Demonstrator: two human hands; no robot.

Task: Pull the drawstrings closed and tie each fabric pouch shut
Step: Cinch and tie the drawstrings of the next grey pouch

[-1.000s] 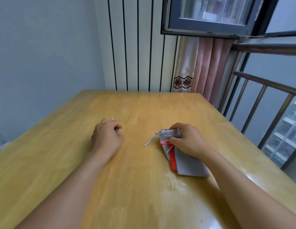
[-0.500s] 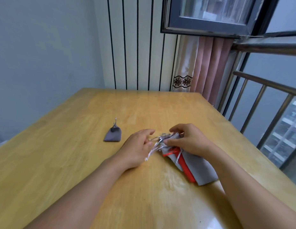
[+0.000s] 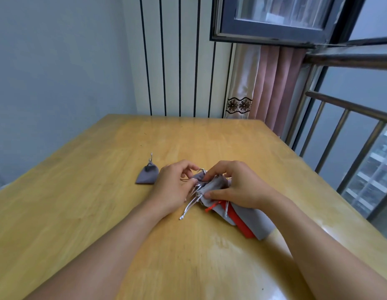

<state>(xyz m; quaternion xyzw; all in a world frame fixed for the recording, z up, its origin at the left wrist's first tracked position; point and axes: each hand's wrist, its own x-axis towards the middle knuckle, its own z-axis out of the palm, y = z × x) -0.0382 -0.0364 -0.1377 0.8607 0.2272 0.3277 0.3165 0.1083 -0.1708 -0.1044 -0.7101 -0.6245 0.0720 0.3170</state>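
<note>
Pouch stack (image 3: 248,215) on table (image 3: 101,213). Right hand (image 3: 238,187) pins top pouch's mouth; left hand (image 3: 173,189) pinches its cords (image 3: 191,202). Cinching under way; next, pull tight, knot. Tied pouch (image 3: 147,175) lies left.

A small grey pouch (image 3: 147,175) lies flat on the wooden table, its neck gathered tight with a short silver cord end sticking up at the far side. To its right lies a stack of grey pouches (image 3: 251,215) with a red pouch (image 3: 236,215) among them, silver drawstrings (image 3: 191,202) trailing loose from their open ends.
</note>
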